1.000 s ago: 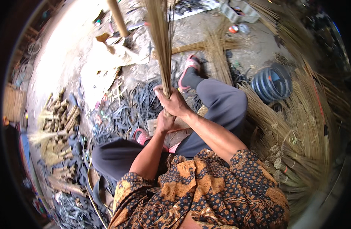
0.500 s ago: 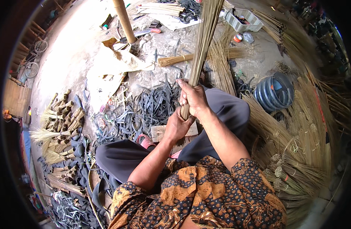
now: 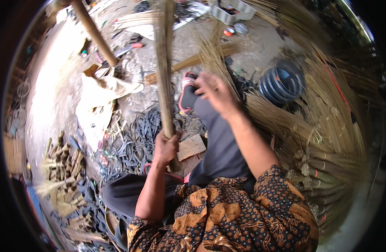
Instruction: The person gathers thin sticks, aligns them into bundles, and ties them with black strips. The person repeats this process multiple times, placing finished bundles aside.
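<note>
Biggest thing in view: heaps of loose broom straw banked along the person's right, w/ a dark coiled roll of banding sitting in among it. Floor ahead is littered: a pile of black strips left of the knees, a crumpled pale sack beyond, a wooden pole leaning in from top left, short cut stubs at far left. The straw bundle stands near upright between the legs, butt end down by a small wooden block. Left hand is wrapped tight round the bundle's lower part; it looks like the only thing holding it. Right hand is off the bundle, fingers spread, blurred, over the raised knee & nearest the loose straw. Judgement: to do this well, the left grip should stay low & firm so stalks don't splay, butt ends kept level, and any added straw laid parallel vs. crossing.
</note>
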Available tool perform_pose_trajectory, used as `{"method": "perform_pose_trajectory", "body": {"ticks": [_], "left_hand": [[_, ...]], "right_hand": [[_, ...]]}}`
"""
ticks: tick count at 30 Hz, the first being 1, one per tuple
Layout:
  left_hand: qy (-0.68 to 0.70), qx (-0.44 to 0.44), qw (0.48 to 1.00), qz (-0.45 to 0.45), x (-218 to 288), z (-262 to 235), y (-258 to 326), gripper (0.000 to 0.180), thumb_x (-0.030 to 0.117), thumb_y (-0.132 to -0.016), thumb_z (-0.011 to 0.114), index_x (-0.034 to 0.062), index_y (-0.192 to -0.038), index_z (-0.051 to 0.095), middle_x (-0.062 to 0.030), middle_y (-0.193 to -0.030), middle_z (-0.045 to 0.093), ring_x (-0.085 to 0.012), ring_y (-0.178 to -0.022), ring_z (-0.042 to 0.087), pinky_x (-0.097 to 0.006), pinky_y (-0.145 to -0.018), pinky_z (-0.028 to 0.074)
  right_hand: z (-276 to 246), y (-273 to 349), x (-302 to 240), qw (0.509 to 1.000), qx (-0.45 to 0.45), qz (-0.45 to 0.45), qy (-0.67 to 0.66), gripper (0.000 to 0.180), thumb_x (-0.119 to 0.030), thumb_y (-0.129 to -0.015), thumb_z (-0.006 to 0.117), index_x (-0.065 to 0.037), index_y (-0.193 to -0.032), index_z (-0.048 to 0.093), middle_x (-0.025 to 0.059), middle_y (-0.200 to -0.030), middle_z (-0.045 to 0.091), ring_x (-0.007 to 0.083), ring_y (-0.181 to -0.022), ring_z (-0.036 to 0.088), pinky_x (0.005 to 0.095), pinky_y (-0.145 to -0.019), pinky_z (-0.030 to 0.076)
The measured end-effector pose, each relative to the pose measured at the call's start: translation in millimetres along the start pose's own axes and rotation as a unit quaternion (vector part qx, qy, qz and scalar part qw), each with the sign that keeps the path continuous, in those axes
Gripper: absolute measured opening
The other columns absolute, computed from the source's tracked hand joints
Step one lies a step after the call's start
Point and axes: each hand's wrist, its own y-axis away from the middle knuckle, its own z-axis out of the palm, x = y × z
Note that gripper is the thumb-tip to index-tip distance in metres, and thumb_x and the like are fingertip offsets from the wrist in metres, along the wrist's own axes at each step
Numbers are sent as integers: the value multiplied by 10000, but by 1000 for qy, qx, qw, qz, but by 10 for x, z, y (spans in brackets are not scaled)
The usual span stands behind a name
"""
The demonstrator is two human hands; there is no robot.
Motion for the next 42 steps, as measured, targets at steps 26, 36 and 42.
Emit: {"method": "perform_pose_trajectory", "body": {"ticks": [26, 36, 42], "left_hand": [[-60, 46, 997, 5, -75, -211, -44, 275, 234, -991, 720, 118, -825, 534, 42, -606, 511, -69, -498, 465, -257, -467, 372], [-27, 42, 999, 9, -75, -244, -26, 256, 187, -977, 699, 105, -807, 526, 32, -599, 504, -76, -494, 472, -265, -465, 374], [1, 37, 999, 31, -21, -219, 10, 247, 185, -988, 694, 102, -810, 544, 28, -612, 515, -84, -490, 475, -264, -458, 380]], "right_hand": [[-2503, 707, 2204, 770, 122, 312, 543, 500, -360, -839, 662, 61, -1102, 717, 320, -1143, 702, 471, -1100, 679, 521, -981, 529], [-2411, 735, 1986, 776, 189, 228, 557, 357, -312, -985, 585, -43, -1208, 662, 260, -1187, 699, 450, -1110, 666, 537, -956, 529], [-2299, 780, 1502, 787, 194, 260, 525, 283, -296, -982, 628, -80, -1146, 708, 231, -1211, 696, 442, -1138, 651, 531, -954, 522]]}}
